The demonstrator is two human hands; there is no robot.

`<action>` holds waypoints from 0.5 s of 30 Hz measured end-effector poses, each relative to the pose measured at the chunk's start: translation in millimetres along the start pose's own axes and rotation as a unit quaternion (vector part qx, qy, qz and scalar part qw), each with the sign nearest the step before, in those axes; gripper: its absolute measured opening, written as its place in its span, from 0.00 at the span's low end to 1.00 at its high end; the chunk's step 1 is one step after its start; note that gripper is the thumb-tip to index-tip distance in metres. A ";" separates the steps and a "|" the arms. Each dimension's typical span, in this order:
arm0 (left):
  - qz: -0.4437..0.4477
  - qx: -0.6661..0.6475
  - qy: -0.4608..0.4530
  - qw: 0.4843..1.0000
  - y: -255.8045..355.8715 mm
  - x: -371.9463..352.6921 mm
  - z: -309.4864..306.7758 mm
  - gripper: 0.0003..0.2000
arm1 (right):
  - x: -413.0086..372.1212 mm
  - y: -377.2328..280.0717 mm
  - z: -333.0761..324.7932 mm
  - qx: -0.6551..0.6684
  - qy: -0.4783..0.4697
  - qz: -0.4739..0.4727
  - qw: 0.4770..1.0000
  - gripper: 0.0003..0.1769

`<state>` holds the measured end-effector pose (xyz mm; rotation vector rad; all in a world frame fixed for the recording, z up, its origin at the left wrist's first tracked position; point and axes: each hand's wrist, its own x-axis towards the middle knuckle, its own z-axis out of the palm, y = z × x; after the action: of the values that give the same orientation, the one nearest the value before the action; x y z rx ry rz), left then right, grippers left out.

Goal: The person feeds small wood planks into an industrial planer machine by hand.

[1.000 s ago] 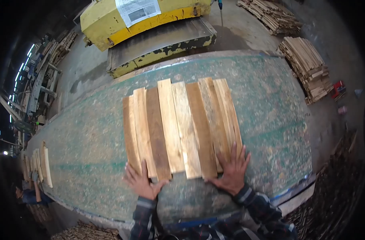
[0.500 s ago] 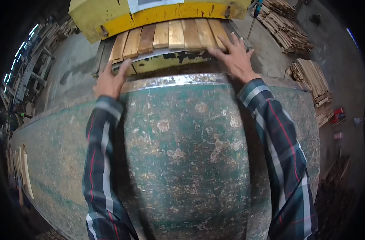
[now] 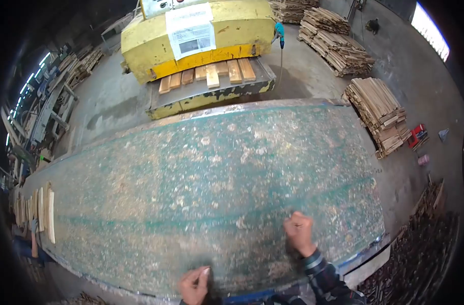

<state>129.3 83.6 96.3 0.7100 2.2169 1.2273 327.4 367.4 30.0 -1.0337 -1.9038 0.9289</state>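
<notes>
Your left hand (image 3: 193,285) sits at the near edge of the table (image 3: 191,193), right hand (image 3: 299,233) further in, toward the near right corner. Past the far edge, planks (image 3: 206,76) lie on the machine (image 3: 140,51). Boards (image 3: 43,213) lie at the left end, wood stacks (image 3: 382,114) off the right end.

A single head-worn camera looks forward and steeply down through a wide fisheye. It sits close above the left hand (image 3: 195,285) and right hand (image 3: 299,233) at the frame's bottom. The green table (image 3: 216,173) spreads beyond them, and the yellow machine (image 3: 155,48) lies farther past.
</notes>
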 end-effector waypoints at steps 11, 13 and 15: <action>0.200 0.249 -0.010 0.947 -33.0 -83.2 -20.9 0.16 | -110.2 -55.6 86.2 -0.058 -0.171 -0.109 0.977 0.24; 0.178 0.268 0.033 0.946 -56.3 -87.1 -32.4 0.19 | -121.6 -52.1 91.0 -0.135 -0.194 -0.111 0.965 0.28; 0.148 0.279 0.046 0.948 -93.2 -82.9 -49.1 0.26 | -123.9 -52.8 97.5 -0.221 -0.219 -0.128 0.942 0.31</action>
<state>140.1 -42.8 52.9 1.2642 2.6342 0.7530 272.7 213.7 -2.2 -0.8349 -2.6348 0.6243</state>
